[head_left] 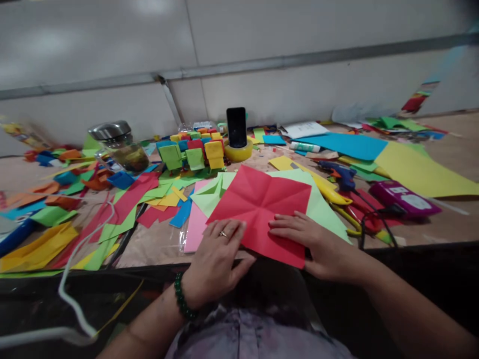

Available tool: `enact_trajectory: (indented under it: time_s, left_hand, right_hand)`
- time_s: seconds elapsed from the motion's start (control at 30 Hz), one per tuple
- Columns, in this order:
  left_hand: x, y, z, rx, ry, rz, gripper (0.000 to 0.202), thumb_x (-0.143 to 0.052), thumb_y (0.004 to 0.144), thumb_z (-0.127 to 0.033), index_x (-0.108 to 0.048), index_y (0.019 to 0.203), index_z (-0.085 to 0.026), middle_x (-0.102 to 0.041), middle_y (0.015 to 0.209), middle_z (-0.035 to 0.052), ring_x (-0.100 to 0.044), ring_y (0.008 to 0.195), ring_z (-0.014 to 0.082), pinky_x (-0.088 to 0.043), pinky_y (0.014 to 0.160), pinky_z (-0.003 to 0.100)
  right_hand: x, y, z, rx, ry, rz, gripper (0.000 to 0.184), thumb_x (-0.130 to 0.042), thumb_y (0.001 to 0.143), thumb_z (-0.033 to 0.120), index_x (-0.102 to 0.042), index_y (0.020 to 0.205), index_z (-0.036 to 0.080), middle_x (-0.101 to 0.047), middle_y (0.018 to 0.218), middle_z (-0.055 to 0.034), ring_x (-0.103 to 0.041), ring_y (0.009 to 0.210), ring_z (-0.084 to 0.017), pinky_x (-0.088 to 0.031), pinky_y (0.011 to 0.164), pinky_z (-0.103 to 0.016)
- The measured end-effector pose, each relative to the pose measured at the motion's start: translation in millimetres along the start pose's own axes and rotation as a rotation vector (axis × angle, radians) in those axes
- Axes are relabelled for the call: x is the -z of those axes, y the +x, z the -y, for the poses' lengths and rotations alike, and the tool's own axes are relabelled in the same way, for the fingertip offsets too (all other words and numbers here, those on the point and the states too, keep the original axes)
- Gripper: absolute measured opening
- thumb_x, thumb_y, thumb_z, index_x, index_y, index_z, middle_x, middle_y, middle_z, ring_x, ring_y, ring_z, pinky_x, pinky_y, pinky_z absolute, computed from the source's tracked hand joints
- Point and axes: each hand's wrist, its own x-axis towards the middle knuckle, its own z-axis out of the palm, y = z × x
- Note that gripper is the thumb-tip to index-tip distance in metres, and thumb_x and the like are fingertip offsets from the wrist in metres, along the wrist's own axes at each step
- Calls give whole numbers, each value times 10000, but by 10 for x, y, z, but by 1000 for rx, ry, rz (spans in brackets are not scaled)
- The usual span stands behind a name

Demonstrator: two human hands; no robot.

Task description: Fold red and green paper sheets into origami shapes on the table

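A creased red paper square (262, 204) lies on the table in front of me, on top of light green (322, 204) and pink (194, 227) sheets. My left hand (217, 254), with a ring and a green bead bracelet, rests flat on the red square's near left corner, fingers stretched out. My right hand (307, 239) lies flat on the near right part of the same sheet, fingers pointing left. Neither hand grips anything.
Folded paper boxes (194, 149) stand behind the sheets beside a phone (236, 127) propped in a yellow tape roll (238, 150). A glass jar (119, 144) is at the left. A blue glue gun (339, 174), yellow scissors (340, 204) and a purple case (402, 198) lie right. Paper scraps cover the left.
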Motion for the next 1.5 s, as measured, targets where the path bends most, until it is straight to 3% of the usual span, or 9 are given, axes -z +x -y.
enact_trajectory:
  time_s: [0.13,0.33,0.43,0.5,0.57,0.8,0.97,1.17,1.5]
  left_hand:
    - [-31,-45,10,-84,-57,10,457,-492,930,-447,-550,1312,-204,-613,1269,115,-545,1145,300,-373,1019,551]
    - [-89,-44,12,-90,-67,-59,487,-514,926,-407,-541,1296,-91,-625,1247,158,-565,1138,298,-450,984,493]
    - [-98,-44,17,-103,-89,-86,462,-525,919,-383,-555,1272,-88,-631,1249,161,-572,1150,290,-484,971,462]
    - [-105,-58,19,-103,-93,-109,451,-528,916,-382,-563,1260,-93,-627,1264,161,-574,1167,288,-485,985,466]
    - [-115,-81,20,-110,-87,-127,442,-534,912,-370,-568,1252,-89,-623,1278,162,-574,1184,290,-484,995,471]
    - [-136,-123,23,-115,-109,-189,419,-546,892,-320,-576,1238,-86,-623,1279,169,-556,1232,282,-486,1012,436]
    - [-100,-85,15,-98,-116,-138,524,-545,897,-336,-483,1360,-97,-622,1292,134,-572,1211,272,-482,1006,436]
    - [-75,-63,5,-100,-90,-148,382,-536,910,-360,-623,1223,-160,-646,1261,117,-590,1185,269,-402,1066,475]
    - [-70,-73,0,-100,-85,-132,360,-520,918,-344,-627,1216,-173,-638,1271,122,-586,1190,265,-356,1082,481]
  right_hand:
    - [71,45,-53,-73,108,4,441,-598,788,164,-606,1228,197,-592,1327,-133,-523,1258,-249,-451,1025,-408]
    - [248,141,-253,-92,335,116,213,-601,873,315,-729,1036,264,-694,1179,-70,-573,1207,-254,-471,998,-386]
    - [277,231,-288,-274,413,101,326,-569,881,493,-743,872,218,-738,918,-52,-679,930,-239,-538,790,-326]
    - [259,304,-283,-429,411,49,440,-586,827,594,-685,703,183,-665,675,-15,-631,662,-180,-489,584,-264]
    - [222,366,-276,-517,390,-13,483,-630,767,635,-603,610,179,-575,574,13,-541,559,-141,-410,498,-239]
    - [96,403,-317,-491,199,-92,410,-645,802,561,-573,620,201,-578,666,4,-518,592,-133,-394,558,-265]
    - [90,409,-289,-486,135,-77,422,-609,821,577,-581,628,202,-579,699,-7,-526,604,-137,-390,562,-269]
    - [100,425,-286,-464,122,-79,434,-608,816,591,-587,618,205,-577,687,-6,-528,601,-138,-395,562,-272]
    - [87,436,-273,-480,107,-72,433,-582,831,579,-569,611,205,-563,696,-17,-528,603,-146,-379,560,-282]
